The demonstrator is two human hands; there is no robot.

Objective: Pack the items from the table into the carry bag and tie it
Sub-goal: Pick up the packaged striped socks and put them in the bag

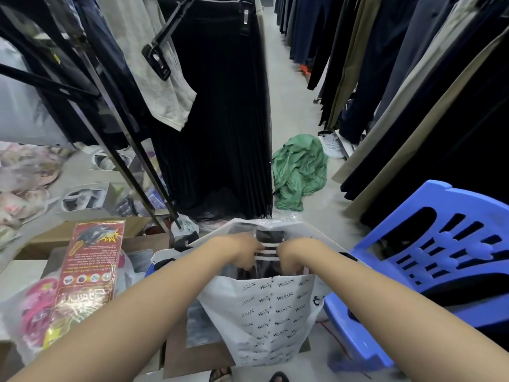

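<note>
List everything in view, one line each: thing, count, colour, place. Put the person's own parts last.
Carry bag: one, white with black lettering, centre foreground, mouth open.
Striped garment: one, black with white stripes, in the bag's mouth.
Plastic chair: one, blue, right of the bag.
Crumpled cloth: one, green, on the floor beyond the bag.
Pleated skirt: one, black, hanging at centre.
Red packet: one, red with yellow print, lower left.
Hanging clothes: many, dark and beige, right rack.
Left hand: one, inside the bag's mouth, grip on the striped garment.
Right hand: one, inside the bag's mouth, grip on the striped garment.
</note>
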